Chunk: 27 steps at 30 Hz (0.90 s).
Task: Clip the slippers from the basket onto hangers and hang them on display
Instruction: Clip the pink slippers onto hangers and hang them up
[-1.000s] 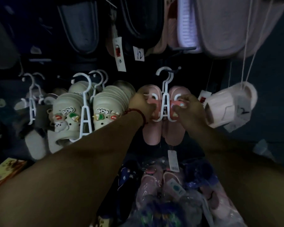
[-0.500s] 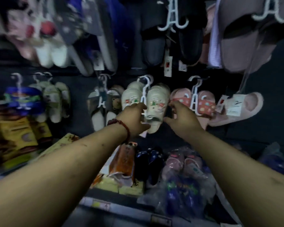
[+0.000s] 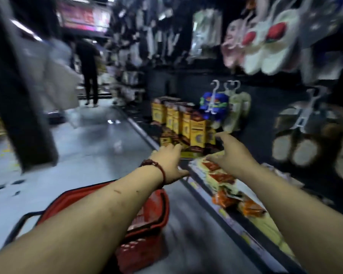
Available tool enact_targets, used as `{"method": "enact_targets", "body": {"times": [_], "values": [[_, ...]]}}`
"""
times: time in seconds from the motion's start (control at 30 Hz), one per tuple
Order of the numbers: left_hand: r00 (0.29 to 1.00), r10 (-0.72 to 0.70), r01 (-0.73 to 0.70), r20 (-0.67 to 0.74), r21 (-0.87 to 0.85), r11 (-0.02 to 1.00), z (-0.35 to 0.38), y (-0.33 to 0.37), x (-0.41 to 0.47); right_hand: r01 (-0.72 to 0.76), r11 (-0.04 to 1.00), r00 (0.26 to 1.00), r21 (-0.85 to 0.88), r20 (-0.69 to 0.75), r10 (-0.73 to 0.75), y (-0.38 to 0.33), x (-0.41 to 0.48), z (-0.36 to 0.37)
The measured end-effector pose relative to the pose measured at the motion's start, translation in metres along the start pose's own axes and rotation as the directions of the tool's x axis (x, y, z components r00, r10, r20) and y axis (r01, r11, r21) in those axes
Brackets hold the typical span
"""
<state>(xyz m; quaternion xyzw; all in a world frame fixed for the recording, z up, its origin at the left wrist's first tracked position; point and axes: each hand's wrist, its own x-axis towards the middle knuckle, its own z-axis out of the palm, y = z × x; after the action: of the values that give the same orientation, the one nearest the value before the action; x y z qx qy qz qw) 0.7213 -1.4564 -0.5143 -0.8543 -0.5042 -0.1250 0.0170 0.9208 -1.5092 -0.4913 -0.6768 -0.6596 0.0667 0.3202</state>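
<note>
1. Down on the aisle floor, under the L forearm: red basket (image 3: 155,211), dark handle out to the L. Contents too blurred to tell.
2. L hand (image 3: 169,161): reached fwd above the low shelf edge, fingers loose and spread, thumb out, nothing in it. Red bead bracelet (image 3: 156,168) at the wrist.
3. R hand (image 3: 233,153): fwd, just R of the L hand and apart from it, fingers relaxed and slightly bent, holding nothing. It hovers over flat packets (image 3: 220,177) lying on the shelf.
4. Slippers on display, wall to the R, all clear of both hands:
   - blue pair (image 3: 213,108) on a white hanger (image 3: 214,91), cream pair (image 3: 237,111) just beside it;
   - white pair w/ red strawberry motif (image 3: 265,52) higher up;
   - dark pair w/ pale soles (image 3: 297,147) far R, also on a white hanger.
5. Yellow boxes (image 3: 188,123) stand upright in a row on the shelf, beyond the hands.
6. Far down the aisle: person in dark clothes (image 3: 89,70), standing. Whole view motion-blurred.
</note>
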Motion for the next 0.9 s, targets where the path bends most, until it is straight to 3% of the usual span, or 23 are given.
{"method": "enact_targets", "body": {"times": [0.2,0.4,0.77,0.9], "values": [[0.957,-0.289,0.289,0.010,-0.005,0.957,-0.011,-0.111,-0.066,0.173,0.984,0.971,0.044,0.157,-0.178,-0.083,0.029,0.081],[0.886,-0.460,0.460,0.049,0.018,0.888,0.004,-0.180,-0.117,0.207,0.967,0.932,0.147,0.273,-0.241,-0.126,0.038,0.174],[0.786,-0.597,0.606,0.159,-0.017,0.795,0.095,-0.270,-0.159,0.115,0.985,0.833,0.128,0.528,-0.166,-0.113,0.035,0.322],[0.718,-0.616,0.665,0.324,-0.056,0.745,0.142,-0.292,-0.155,0.156,0.987,0.754,0.034,0.642,-0.142,-0.097,0.045,0.355]]}}
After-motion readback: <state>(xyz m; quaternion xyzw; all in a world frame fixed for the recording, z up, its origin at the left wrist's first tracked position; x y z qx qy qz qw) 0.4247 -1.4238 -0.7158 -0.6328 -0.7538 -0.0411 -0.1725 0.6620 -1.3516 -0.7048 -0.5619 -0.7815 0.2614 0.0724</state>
